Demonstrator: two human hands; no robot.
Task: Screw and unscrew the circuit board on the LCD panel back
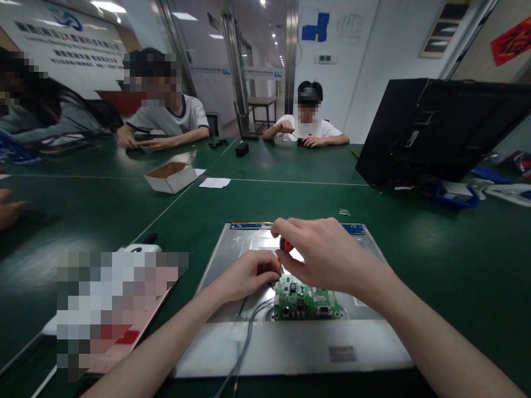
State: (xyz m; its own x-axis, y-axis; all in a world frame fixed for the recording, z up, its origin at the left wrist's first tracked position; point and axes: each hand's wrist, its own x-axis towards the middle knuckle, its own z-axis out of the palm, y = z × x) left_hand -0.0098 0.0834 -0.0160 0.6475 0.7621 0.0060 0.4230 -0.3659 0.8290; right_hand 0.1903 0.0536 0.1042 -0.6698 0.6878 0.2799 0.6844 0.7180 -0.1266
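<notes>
My right hand [317,249] is closed around the red and black handle of a screwdriver [285,244], held upright above a green circuit board [305,298]. The board lies on the silvery back of a flat display panel [215,284], which has a narrow blue board [354,228] along its far edge. Beside the screwdriver's lower end, my left hand [253,272] has its fingers pinched at the board's far left corner. What those fingers hold, if anything, is hidden. Grey cables [249,331] run from the board's left side toward me.
An open cardboard box [172,176] and white paper [214,182] lie farther back on the green table [286,199]. A large black monitor [440,132] stands at the right. Left of the panel is a partly blurred pink item [166,279]. Several people sit around the table.
</notes>
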